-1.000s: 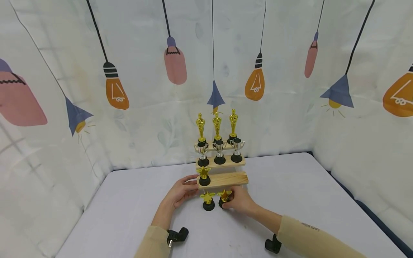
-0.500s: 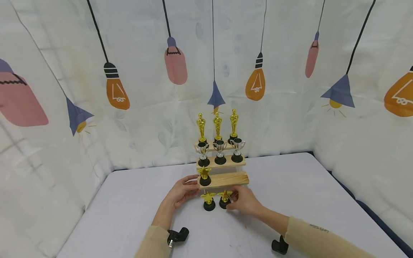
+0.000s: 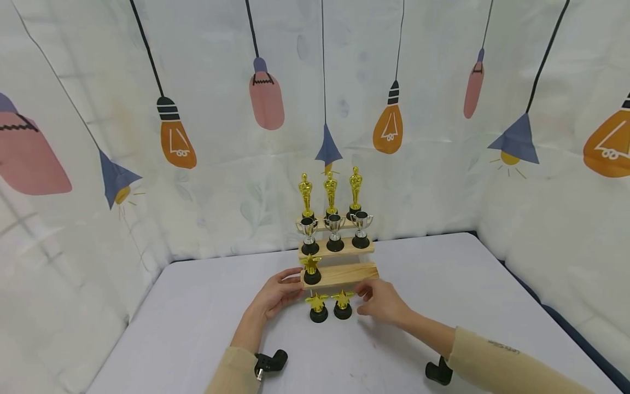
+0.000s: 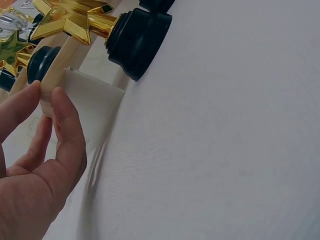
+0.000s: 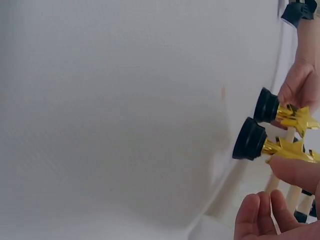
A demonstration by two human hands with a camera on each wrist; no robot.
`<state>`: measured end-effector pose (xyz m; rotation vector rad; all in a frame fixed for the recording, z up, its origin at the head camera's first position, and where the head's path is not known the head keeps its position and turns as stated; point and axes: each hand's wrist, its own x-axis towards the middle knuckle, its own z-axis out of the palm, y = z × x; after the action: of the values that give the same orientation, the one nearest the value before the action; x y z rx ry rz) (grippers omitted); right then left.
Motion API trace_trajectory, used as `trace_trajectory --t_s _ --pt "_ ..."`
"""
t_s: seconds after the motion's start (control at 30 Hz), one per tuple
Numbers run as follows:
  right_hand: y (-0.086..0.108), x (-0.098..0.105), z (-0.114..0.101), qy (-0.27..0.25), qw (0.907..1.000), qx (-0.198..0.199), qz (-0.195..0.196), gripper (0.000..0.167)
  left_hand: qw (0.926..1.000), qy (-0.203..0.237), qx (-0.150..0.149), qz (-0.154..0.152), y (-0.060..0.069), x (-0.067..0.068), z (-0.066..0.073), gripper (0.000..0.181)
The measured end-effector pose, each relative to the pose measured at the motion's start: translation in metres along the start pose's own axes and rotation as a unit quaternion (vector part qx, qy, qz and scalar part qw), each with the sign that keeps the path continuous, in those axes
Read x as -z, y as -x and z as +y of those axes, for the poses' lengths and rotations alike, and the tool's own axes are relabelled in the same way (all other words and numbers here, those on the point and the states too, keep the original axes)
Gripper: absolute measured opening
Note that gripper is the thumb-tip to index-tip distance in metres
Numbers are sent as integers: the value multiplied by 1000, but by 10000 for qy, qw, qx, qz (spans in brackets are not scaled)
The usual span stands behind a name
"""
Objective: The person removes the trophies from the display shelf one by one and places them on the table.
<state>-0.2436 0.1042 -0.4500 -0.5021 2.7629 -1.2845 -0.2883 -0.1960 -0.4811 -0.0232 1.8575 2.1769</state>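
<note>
My left hand [image 3: 279,294] pinches the left end of the front wooden board [image 3: 346,274] of a tiered display stand; the left wrist view shows thumb and fingers at the board end [image 4: 48,95]. On that board's left part stands a gold star trophy [image 3: 312,271] with a black base. Two more star trophies, a left one [image 3: 318,310] and a right one [image 3: 343,307], stand upright on the table before the stand. Just right of the right one, my right hand [image 3: 384,302] holds nothing, thumb and fingers apart and loosely bent.
Three silver cup trophies [image 3: 336,232] stand on the middle tier, and three gold figure statuettes [image 3: 331,194] on the top tier behind. A white cloth covers the table [image 3: 197,328]. A patterned curtain [image 3: 221,208] hangs behind and at both sides.
My right hand has let go of the right star trophy and drawn back to the right. That trophy stays standing on the table. My left hand keeps its place at the board.
</note>
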Motion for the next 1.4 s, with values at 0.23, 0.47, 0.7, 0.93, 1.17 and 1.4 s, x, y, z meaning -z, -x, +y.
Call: trace_trajectory --t_s 0.23,0.47,0.7,0.93,1.17,1.4 --pt "-1 8 -3 44 9986 112 522 32 9999 -113 -11 27 -1 0 -1 60" --pt "-7 8 -3 -298 9958 198 839 31 9999 -117 -52 33 -1 1 -3 60" --pt "-18 11 -13 -562 9932 73 1019 25 10000 -13 -78 -17 -1 1 -4 60" --pt "-30 10 -25 -950 9923 -187 773 20 9998 175 -68 -80 -2 4 -6 58" --pt "-45 -2 -32 -1080 9926 -213 522 26 9997 213 -35 -105 1 3 -6 58" --pt "-57 -17 -39 -1109 9930 -239 327 28 9997 181 -55 -121 2 3 -6 58"
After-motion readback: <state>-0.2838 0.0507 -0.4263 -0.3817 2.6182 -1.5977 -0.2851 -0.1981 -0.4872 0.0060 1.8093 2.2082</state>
